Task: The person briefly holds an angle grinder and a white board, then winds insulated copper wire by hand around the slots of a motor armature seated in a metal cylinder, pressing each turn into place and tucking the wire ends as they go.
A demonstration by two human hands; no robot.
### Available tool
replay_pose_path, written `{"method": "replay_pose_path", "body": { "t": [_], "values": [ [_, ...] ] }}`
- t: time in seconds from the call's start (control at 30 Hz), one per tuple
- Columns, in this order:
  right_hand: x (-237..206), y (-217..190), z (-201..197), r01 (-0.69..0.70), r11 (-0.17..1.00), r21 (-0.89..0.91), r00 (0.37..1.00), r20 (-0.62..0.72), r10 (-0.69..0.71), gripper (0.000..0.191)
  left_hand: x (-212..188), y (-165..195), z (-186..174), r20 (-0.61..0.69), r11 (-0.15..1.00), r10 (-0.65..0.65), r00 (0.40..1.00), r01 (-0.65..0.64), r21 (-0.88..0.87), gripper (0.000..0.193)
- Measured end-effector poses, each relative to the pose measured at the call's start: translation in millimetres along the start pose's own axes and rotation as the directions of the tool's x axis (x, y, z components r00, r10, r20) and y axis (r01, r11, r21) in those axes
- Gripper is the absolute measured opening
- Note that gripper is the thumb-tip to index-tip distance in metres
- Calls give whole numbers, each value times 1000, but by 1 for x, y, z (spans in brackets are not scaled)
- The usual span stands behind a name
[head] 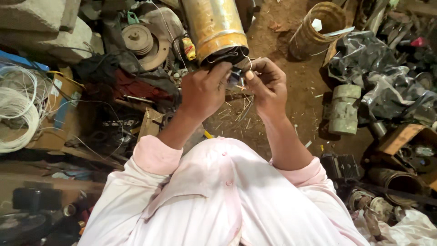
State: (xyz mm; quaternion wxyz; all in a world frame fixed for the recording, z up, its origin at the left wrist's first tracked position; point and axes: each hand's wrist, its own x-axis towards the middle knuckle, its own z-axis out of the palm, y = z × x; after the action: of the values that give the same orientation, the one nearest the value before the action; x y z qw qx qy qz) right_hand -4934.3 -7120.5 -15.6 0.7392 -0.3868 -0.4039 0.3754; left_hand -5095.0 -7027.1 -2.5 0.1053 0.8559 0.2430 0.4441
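Head view, read from 9 o'clock to 3 o'clock: a coil of white wire (16, 109) lies at the far left edge, with a grooved metal pulley (138, 40) at 11 o'clock. The left hand (203, 91) and the right hand (268, 84) meet just above frame centre, directly below the open end of a yellow metal cylinder (215, 28) at 12 o'clock. Both hands are closed, fingers pinched on a thin wire (248, 61) that loops up from the cylinder's dark end.

Handling judgement: the wire appears light, springy and easily kinked; hold it close to the working point between thumb and fingertip. The cylinder looks heavy, rigid and smooth-walled; support it by the body, not by the wire.

Obscured: the small item between the fingertips is blurred and cannot be identified. The cylinder's upper part is cut off by the frame. At 3 o'clock, black plastic sheeting (364, 59) covers whatever lies beneath it.
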Motion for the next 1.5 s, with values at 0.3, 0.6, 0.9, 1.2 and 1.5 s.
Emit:
{"method": "replay_pose_path", "body": {
  "t": [0.3, 0.6, 0.9, 1.2, 1.5],
  "values": [
    [-13, 5, 0, 104, 993, -55, 993, 66, -100, 34, 3, 2, -9, 208, 996, -17, 978, 36, -85, 15],
    [-17, 9, -8, 27, 946, -324, 999, 43, -13, 28, 7, 6, -14, 272, 990, -23, 962, 60, -129, 11],
    [-5, 13, -10, -27, 969, -245, 998, -58, 13, 8, 5, 14, -7, 112, 983, -45, 993, 64, -174, 4],
    [-30, 16, 0, -234, 972, 20, 958, -167, 234, 12, 1, 8, -17, 116, 957, 46, 992, -11, -289, 21],
    [-11, 7, 0, 26, 994, -107, 995, -89, -36, 15, 4, 6, -16, 132, 994, -2, 991, 17, -108, 25]
  ]
}}
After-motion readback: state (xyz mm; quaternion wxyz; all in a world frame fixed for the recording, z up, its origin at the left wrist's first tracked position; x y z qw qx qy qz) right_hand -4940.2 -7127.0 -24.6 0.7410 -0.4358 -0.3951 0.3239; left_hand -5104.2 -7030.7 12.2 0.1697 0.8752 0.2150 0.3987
